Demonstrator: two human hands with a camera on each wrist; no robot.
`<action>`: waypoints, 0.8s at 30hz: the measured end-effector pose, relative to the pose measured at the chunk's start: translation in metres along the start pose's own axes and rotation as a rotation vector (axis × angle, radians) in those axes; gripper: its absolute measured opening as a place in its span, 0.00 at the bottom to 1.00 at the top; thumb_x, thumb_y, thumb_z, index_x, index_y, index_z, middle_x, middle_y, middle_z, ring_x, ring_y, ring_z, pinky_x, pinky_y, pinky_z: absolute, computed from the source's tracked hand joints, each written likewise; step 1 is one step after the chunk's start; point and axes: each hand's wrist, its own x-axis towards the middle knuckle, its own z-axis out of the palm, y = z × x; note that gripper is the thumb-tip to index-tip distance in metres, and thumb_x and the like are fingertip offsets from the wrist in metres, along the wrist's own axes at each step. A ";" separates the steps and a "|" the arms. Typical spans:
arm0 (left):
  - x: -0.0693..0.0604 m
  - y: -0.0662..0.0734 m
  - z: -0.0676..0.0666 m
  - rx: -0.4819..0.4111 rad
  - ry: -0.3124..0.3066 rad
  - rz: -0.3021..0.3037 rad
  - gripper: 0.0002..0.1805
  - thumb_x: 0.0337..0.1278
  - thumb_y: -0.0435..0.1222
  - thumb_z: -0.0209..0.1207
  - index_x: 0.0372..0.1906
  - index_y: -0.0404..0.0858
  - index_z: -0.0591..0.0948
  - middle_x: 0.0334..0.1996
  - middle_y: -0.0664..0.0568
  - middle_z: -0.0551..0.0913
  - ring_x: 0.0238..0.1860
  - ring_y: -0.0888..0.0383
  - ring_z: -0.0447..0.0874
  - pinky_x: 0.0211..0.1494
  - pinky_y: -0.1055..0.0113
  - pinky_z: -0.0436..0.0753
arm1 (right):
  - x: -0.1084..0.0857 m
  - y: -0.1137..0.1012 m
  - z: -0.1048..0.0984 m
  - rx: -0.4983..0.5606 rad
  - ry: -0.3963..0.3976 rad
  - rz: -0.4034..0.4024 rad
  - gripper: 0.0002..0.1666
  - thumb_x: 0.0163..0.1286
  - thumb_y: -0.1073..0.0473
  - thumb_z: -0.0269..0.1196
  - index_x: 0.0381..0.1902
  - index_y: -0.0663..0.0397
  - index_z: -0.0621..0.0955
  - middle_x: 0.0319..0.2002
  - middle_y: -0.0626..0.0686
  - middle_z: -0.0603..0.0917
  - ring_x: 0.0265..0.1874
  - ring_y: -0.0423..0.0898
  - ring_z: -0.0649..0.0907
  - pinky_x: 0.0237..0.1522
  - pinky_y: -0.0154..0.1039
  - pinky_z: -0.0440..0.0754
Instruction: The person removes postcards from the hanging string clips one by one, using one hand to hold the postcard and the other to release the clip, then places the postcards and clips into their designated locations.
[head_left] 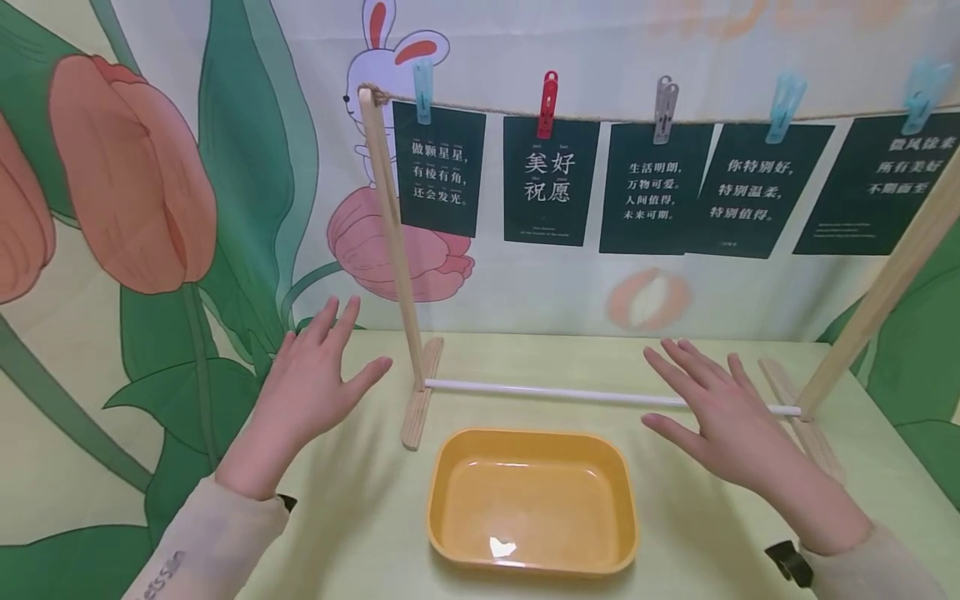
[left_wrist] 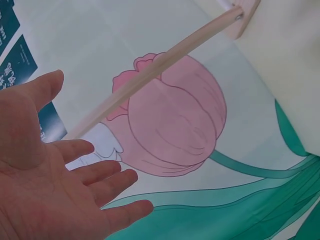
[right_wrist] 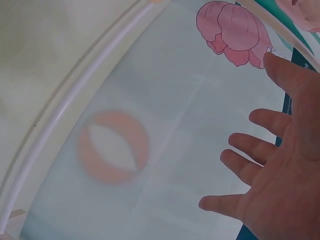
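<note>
Hovering with fingers spread, my left hand and right hand are on two sides of the yellow tray; near the tabletop's back edge stands the wooden rack.

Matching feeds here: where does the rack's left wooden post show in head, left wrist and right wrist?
Head: left wooden post, left of centre, near upright.
Left wrist: post, diagonal, from mid-left to the top right.
Right wrist: post, upper right corner, slanting down to the right edge.
Shared landmark: pink printed tulip on the backdrop.
</note>
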 end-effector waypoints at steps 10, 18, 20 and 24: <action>0.008 0.010 -0.020 0.028 0.008 0.000 0.50 0.75 0.57 0.60 0.87 0.40 0.52 0.84 0.32 0.53 0.82 0.31 0.54 0.80 0.27 0.51 | 0.014 -0.018 -0.008 0.011 0.015 -0.068 0.48 0.72 0.41 0.72 0.83 0.48 0.68 0.81 0.62 0.67 0.81 0.64 0.63 0.76 0.77 0.53; 0.016 0.012 -0.035 0.052 0.045 0.024 0.49 0.75 0.56 0.61 0.87 0.38 0.53 0.84 0.31 0.54 0.79 0.26 0.59 0.77 0.24 0.55 | 0.027 -0.034 -0.012 0.019 0.028 -0.112 0.46 0.73 0.45 0.72 0.82 0.48 0.68 0.81 0.60 0.67 0.80 0.63 0.65 0.76 0.74 0.58; 0.018 0.012 -0.040 0.051 0.050 0.021 0.49 0.75 0.55 0.61 0.87 0.38 0.53 0.84 0.31 0.54 0.78 0.24 0.60 0.77 0.24 0.55 | 0.030 -0.037 -0.012 0.023 0.044 -0.132 0.46 0.73 0.46 0.72 0.82 0.49 0.69 0.80 0.60 0.68 0.79 0.63 0.67 0.75 0.72 0.62; 0.022 0.014 -0.050 0.050 0.064 0.021 0.49 0.75 0.55 0.61 0.86 0.37 0.54 0.84 0.31 0.54 0.77 0.23 0.61 0.77 0.24 0.56 | 0.035 -0.043 -0.011 0.044 0.067 -0.161 0.46 0.72 0.47 0.73 0.82 0.48 0.69 0.80 0.60 0.69 0.77 0.64 0.70 0.72 0.68 0.70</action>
